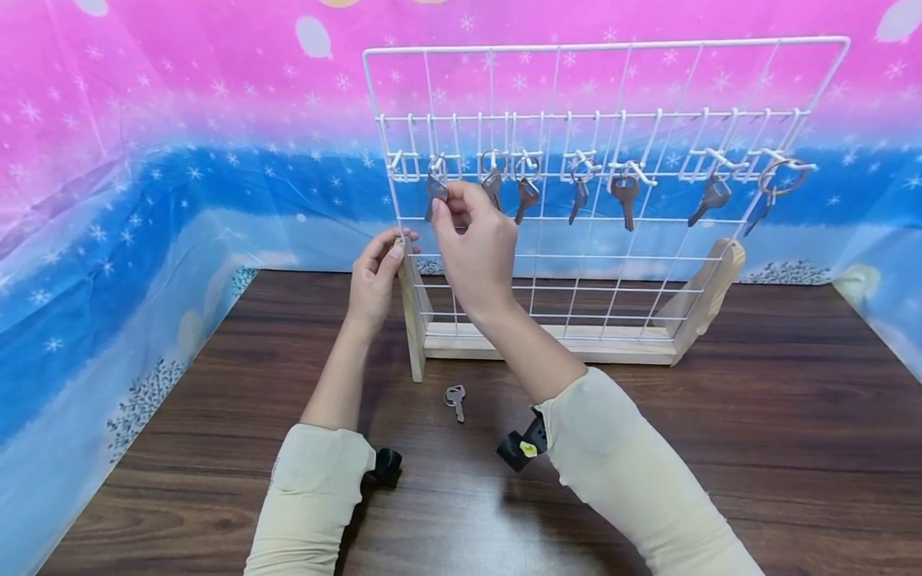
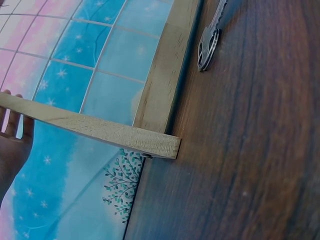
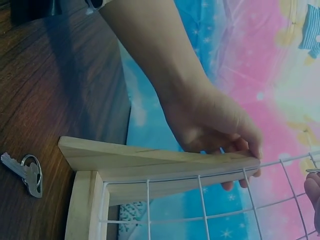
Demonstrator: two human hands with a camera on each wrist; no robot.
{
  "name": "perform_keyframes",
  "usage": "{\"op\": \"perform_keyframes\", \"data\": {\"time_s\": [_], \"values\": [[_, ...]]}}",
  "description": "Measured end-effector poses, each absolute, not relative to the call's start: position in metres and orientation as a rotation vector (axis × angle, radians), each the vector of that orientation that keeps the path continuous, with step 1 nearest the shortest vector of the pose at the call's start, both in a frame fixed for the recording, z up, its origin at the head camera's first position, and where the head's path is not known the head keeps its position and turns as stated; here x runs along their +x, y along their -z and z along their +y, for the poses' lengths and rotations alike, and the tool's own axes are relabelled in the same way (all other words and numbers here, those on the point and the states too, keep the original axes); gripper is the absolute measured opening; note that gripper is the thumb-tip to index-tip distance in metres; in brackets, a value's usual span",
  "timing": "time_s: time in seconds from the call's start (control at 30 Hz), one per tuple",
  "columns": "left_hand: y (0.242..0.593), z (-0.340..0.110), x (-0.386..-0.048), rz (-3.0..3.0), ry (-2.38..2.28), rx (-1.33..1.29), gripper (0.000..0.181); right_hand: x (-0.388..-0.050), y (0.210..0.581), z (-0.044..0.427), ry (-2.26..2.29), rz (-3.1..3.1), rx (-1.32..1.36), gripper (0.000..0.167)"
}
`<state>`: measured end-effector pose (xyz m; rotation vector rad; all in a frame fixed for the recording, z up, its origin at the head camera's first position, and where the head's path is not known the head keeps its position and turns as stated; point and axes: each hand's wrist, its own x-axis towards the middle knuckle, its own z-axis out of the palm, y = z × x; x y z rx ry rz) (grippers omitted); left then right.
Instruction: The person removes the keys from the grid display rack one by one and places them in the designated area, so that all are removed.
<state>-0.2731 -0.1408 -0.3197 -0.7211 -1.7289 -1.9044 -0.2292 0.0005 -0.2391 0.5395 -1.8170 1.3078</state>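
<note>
A white wire rack [image 1: 574, 256] on a wooden stand rises from the table. My right hand [image 1: 479, 244] pinches a silver key [image 1: 435, 189] at the rack's leftmost hooks. The key's ring is up at a hook; whether it hangs fully on it I cannot tell. With fingers and thumb, my left hand [image 1: 373, 280] grips the top of the stand's left wooden side piece [image 1: 413, 320], as the right wrist view also shows. Several keys hang along the hooks to the right, among them a brownish key [image 1: 625, 200]. Another key [image 1: 457, 404] with a ring lies on the table.
The dark wooden table [image 1: 648, 464] reaches back to a pink and blue snowflake cloth [image 1: 238, 104]. At the right end stands the other wooden side piece [image 1: 709, 292]. A wooden bar [image 1: 576, 347] runs along the rack's bottom.
</note>
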Motion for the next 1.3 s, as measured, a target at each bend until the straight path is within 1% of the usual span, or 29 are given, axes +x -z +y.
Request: {"op": "perform_keyframes", "data": {"time_s": [0.73,0.8,1.07,1.3], "values": [[0.320,-0.141,-0.272,-1.727,1.921,-0.718,0.031,-0.201,0.232,0.011,-1.317,-1.684,0.681,0.010],[0.320,-0.141,-0.272,-1.723,1.918,-0.721,0.029,-0.199,0.231,0.011,-1.321,-1.680,0.698,0.010],[0.320,-0.141,-0.272,-1.732,1.909,-0.670,0.033,-0.183,0.227,0.012,-1.380,-1.638,0.759,0.008],[0.322,-0.140,-0.274,-1.705,1.908,-0.677,0.029,-0.168,0.230,0.020,-1.461,-1.665,0.794,0.009]]}}
